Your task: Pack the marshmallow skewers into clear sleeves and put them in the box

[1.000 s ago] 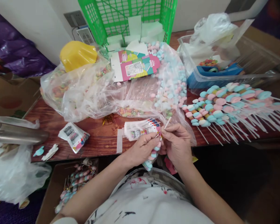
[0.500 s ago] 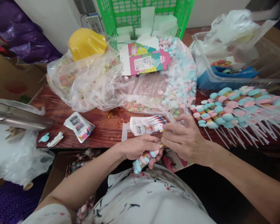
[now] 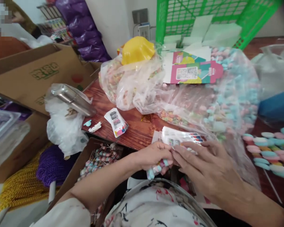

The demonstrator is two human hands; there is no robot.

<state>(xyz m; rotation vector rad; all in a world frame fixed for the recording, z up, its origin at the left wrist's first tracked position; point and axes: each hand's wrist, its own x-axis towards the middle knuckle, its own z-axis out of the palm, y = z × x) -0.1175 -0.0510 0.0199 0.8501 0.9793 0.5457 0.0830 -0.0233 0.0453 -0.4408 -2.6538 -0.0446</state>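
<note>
My left hand [image 3: 153, 156] is closed around a skewer of pink and blue marshmallow candies [image 3: 155, 170], held just below the table's front edge. My right hand [image 3: 203, 167] lies beside it with fingers stretched out, its fingertips touching a stack of small printed wrappers [image 3: 180, 137] on the wooden table [image 3: 137, 132]. Finished candy skewers [image 3: 269, 151] lie in a row at the right.
Clear plastic bags of loose candy [image 3: 203, 104] cover the table's middle, with a yellow bowl [image 3: 137, 49], a printed carton [image 3: 194, 71] and a green crate [image 3: 203, 15] behind. A cardboard box with wrapped skewers [image 3: 97, 159] sits below left. A steel flask [image 3: 71, 99] and white bag are at left.
The view has swung left. My right hand let go of the stick end and spread its fingers onto the wrapper stack; my left hand keeps hold of the skewer, now lower.
</note>
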